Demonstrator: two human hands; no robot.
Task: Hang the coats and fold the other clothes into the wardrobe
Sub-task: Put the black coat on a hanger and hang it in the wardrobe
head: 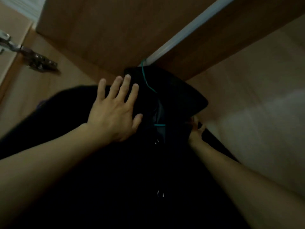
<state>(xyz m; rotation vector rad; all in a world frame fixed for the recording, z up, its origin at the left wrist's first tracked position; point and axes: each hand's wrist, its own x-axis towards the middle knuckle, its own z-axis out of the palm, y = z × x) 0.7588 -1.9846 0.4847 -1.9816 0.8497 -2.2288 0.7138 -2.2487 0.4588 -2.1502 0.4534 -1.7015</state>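
The left hand lies flat on the black coat, its fingers straight and spread, pressing on the cloth of the collar and shoulder and holding nothing. The coat hangs inside the wardrobe, filling the view beneath both forearms. Just to the right of the left fingertips a thin teal wire hanger rises out of the coat's neck, and its hook sits over the white rail that runs up and away to the right of the fingers. Below the left thumb, in the neck opening, a short stretch of the hanger's teal wire shows across the grey lining. The right hand is at the far side of the coat, well apart from the left fingers, against the edge of the other shoulder; most of it is hidden behind the dark cloth, and only a thumb tip and one finger show, so whether it grips the coat or merely touches it cannot be told. Lower down the coat's front, towards the wrists, two small shiny fasteners catch the light. Far to the left of the left fingers a metal hinge is fixed to the brown wardrobe side.
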